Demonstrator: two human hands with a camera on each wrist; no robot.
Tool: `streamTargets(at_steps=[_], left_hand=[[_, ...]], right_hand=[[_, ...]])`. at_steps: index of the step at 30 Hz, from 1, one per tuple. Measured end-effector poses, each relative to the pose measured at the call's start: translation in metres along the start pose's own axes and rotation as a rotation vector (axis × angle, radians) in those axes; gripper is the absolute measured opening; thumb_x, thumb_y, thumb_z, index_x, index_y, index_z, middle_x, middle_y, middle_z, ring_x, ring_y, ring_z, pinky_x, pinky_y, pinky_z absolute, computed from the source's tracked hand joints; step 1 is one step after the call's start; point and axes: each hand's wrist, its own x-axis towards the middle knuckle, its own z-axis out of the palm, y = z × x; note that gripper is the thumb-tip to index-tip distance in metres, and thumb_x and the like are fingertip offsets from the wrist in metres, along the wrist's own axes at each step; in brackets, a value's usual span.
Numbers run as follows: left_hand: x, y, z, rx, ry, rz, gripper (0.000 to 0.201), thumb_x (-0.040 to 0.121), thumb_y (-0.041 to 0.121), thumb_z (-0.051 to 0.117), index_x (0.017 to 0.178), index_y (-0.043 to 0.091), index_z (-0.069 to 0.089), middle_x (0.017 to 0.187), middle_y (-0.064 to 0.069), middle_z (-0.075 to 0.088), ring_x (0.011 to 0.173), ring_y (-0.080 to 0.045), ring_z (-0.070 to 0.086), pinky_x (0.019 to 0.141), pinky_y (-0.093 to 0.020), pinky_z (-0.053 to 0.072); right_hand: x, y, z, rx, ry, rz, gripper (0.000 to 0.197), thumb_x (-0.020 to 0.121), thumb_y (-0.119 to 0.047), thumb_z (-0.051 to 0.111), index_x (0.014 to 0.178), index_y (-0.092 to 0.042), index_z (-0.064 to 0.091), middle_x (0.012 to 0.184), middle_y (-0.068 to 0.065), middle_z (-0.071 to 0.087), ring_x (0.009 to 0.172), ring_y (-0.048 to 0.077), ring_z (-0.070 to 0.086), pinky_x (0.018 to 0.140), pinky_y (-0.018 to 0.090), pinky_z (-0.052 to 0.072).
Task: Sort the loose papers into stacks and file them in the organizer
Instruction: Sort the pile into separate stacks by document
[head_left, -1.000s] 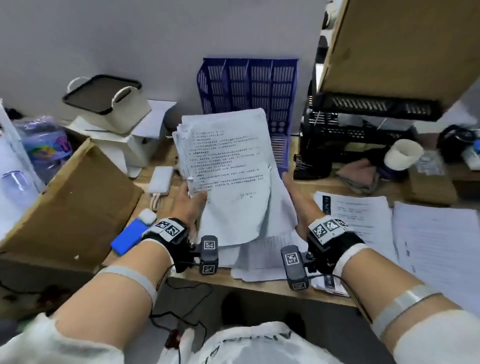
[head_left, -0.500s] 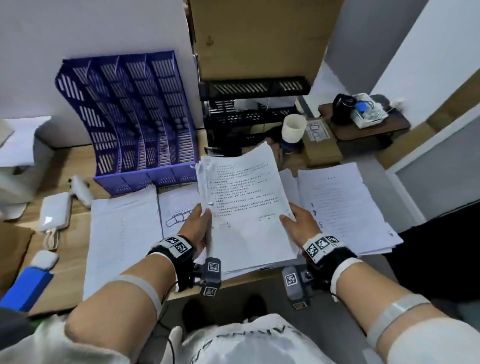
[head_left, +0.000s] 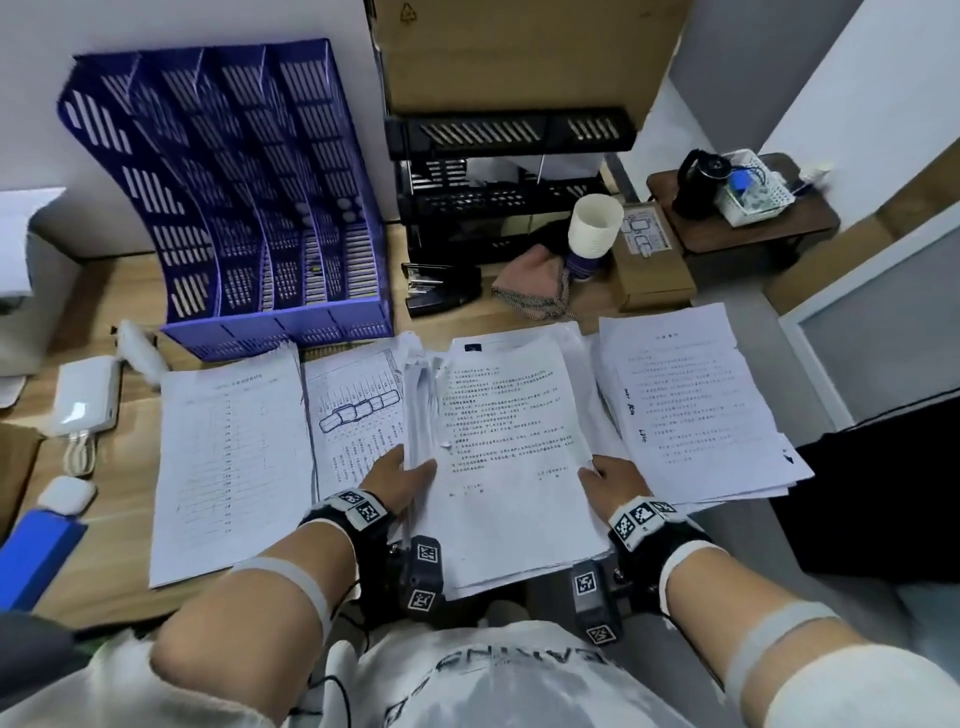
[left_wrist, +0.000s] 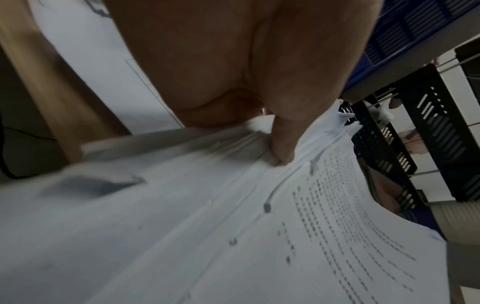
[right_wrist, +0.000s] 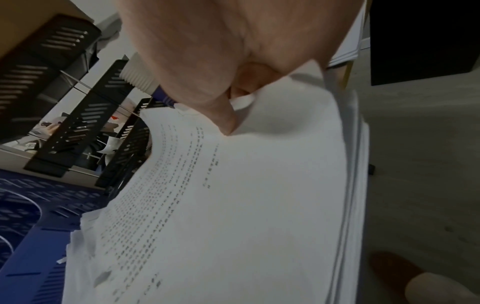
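Both hands, left hand (head_left: 400, 475) at nine o'clock and right hand (head_left: 615, 480) at three, pinch the paper stack (head_left: 511, 457), thumbs on top, before the blue organizer (head_left: 244, 197).

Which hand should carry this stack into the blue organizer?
Left, probably. The left hand grips the held stack on the side nearer the blue organizer; the right hand holds the far edge.

Organizer (head_left: 249, 208) behind the paper stacks (head_left: 228, 467) — shelf rack (head_left: 509, 171) to its right.
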Motion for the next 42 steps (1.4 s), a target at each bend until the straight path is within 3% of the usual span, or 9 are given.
streamTargets(at_steps=[6,13,16,19,23,27,32,37,42], left_hand=[[-0.015,0.01,-0.005,-0.037,-0.019,-0.002,0.035,0.079,0.027,0.072,0.113,0.021,0.066,0.108,-0.01,0.076,0.097,-0.034,0.073,0.091,-0.052,0.058],[-0.018,0.011,-0.004,-0.011,-0.039,0.014,0.029,0.092,0.02,0.063,0.121,0.018,0.062,0.108,-0.009,0.074,0.098,-0.033,0.072,0.09,-0.049,0.058],[-0.012,0.008,-0.004,-0.061,-0.065,0.011,0.043,0.083,0.032,0.068,0.124,0.02,0.062,0.113,-0.007,0.074,0.1,-0.032,0.072,0.093,-0.052,0.057],[0.008,-0.01,-0.004,-0.103,-0.065,0.01,0.073,0.064,0.055,0.07,0.129,0.024,0.06,0.121,-0.003,0.072,0.107,-0.029,0.07,0.098,-0.051,0.054],[0.023,-0.024,-0.003,-0.142,-0.037,-0.014,0.083,0.06,0.061,0.066,0.133,0.023,0.057,0.123,-0.003,0.071,0.111,-0.028,0.069,0.101,-0.05,0.052],[0.026,-0.026,-0.004,-0.115,-0.017,-0.023,0.078,0.061,0.067,0.074,0.126,0.025,0.06,0.125,-0.004,0.07,0.111,-0.029,0.069,0.097,-0.051,0.054],[-0.019,0.013,0.002,-0.114,-0.023,0.013,0.041,0.072,0.037,0.075,0.11,0.024,0.066,0.112,-0.007,0.075,0.101,-0.032,0.072,0.094,-0.051,0.056],[-0.018,0.012,0.003,-0.082,0.008,0.013,0.039,0.086,0.023,0.071,0.123,0.015,0.063,0.117,-0.01,0.072,0.105,-0.034,0.069,0.099,-0.051,0.054],[-0.014,0.008,0.005,-0.038,0.027,0.025,0.051,0.077,0.034,0.072,0.123,0.014,0.064,0.116,-0.009,0.073,0.105,-0.033,0.07,0.098,-0.051,0.054]], right_hand=[[0.002,-0.006,0.001,0.039,0.097,0.006,0.046,0.092,-0.005,0.045,0.052,-0.016,0.027,0.055,-0.002,0.031,0.052,0.015,0.032,0.048,0.024,0.02],[0.008,0.002,0.0,0.054,0.173,0.069,0.036,0.091,-0.007,0.045,0.058,-0.011,0.031,0.059,0.003,0.037,0.069,0.025,0.042,0.061,0.029,0.03],[0.005,0.003,-0.004,0.102,0.112,0.024,0.022,0.087,-0.008,0.051,0.066,-0.01,0.05,0.058,0.001,0.044,0.066,0.024,0.044,0.053,0.026,0.029],[0.002,0.004,-0.007,0.143,0.065,0.004,0.019,0.087,-0.008,0.055,0.097,-0.016,0.069,0.079,0.004,0.064,0.082,0.024,0.057,0.073,0.021,0.04],[0.003,0.009,-0.009,0.183,0.131,0.048,0.032,0.09,-0.007,0.054,0.119,-0.009,0.066,0.113,0.009,0.069,0.107,0.028,0.062,0.085,0.019,0.037],[0.006,0.015,-0.011,0.153,0.171,0.049,0.026,0.089,-0.007,0.051,0.105,-0.011,0.071,0.102,0.009,0.071,0.091,0.028,0.062,0.078,0.021,0.038],[0.007,0.019,-0.011,0.156,0.221,0.051,0.022,0.089,-0.006,0.05,0.088,-0.016,0.069,0.081,0.003,0.061,0.082,0.027,0.058,0.074,0.021,0.036],[0.008,0.021,-0.014,0.165,0.306,0.079,0.021,0.093,-0.008,0.05,0.103,-0.009,0.068,0.104,0.013,0.069,0.099,0.033,0.062,0.077,0.022,0.035],[0.009,0.024,-0.021,0.172,0.375,0.122,0.022,0.094,-0.004,0.043,0.105,-0.003,0.062,0.112,0.021,0.065,0.103,0.039,0.058,0.081,0.03,0.04]])
